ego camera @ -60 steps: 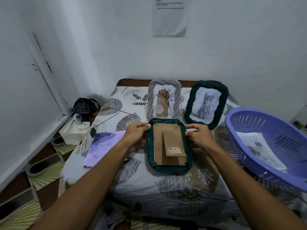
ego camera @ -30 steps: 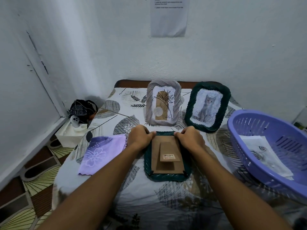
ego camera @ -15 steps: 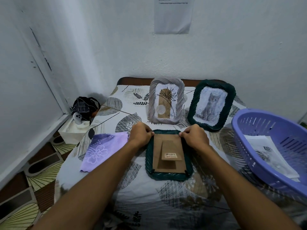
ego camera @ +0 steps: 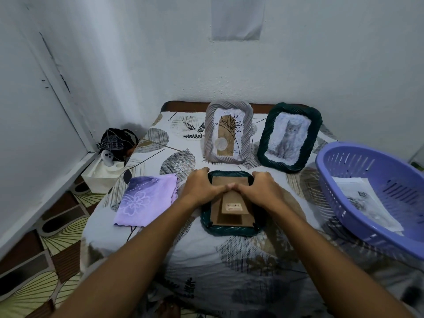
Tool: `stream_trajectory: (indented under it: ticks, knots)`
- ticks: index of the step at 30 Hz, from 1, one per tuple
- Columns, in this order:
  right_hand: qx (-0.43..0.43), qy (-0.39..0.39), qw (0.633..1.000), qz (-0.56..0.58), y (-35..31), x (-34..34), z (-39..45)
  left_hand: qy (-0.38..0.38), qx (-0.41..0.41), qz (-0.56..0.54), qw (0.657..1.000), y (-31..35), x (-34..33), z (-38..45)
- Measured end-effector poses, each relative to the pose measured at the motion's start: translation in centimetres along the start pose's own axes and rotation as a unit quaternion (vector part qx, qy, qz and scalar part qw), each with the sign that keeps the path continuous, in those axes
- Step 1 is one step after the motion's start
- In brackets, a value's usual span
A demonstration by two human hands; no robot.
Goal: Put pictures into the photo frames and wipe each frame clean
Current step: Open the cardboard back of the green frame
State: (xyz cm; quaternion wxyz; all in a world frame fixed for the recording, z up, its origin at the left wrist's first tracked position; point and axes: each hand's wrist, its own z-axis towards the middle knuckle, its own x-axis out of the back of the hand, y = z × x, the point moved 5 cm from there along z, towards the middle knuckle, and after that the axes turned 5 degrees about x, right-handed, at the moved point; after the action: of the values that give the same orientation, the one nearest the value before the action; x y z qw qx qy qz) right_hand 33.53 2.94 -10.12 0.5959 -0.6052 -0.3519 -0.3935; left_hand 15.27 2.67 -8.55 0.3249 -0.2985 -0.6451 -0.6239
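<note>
a dark green woven-rim photo frame [ego camera: 229, 230] lies face down on the leaf-patterned worktop [ego camera: 206, 255], its brown cardboard backing board [ego camera: 231, 220] facing up, just in front of a grey woven-rim frame with a plant print [ego camera: 229, 131] and a second dark green frame with a kitten picture [ego camera: 289, 137], both standing upright. the left hand [ego camera: 202, 188] and the right hand [ego camera: 261, 188] both rest on the far half of the backing board, fingers curled over the frame's top rim and thumbs meeting at the board's middle, gripping the frame and pressing the board. a folded lilac cloth with a flower pattern [ego camera: 144, 199] lies just left of the left hand, and a purple plastic slotted basket [ego camera: 376, 180] holding a printed sheet [ego camera: 364, 198] sits at the right.
</note>
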Motion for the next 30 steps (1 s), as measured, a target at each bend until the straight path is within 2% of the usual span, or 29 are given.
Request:
stream_trajectory:
  ticks: [8, 18, 25, 30]
  knots:
    - [0.015, 0.024, 0.999, 0.022, 0.4, 0.0, -4.3, 0.028, -0.048, 0.017, 0.998, 0.0, 0.4, -4.4]
    - [0.018, 0.035, 0.999, 0.020, 1.4, 0.3, -9.7, 0.026, -0.054, -0.039, 0.997, -1.5, 0.3, -9.7]
    - [0.015, 0.045, 0.992, 0.114, 1.6, 0.4, -11.3, 0.046, -0.027, -0.105, 0.993, -1.6, 1.0, -11.1]
    - [0.000, 0.071, 0.986, 0.153, 1.6, 0.2, -11.6, 0.071, -0.001, -0.106, 0.992, -1.7, 1.1, -11.1]
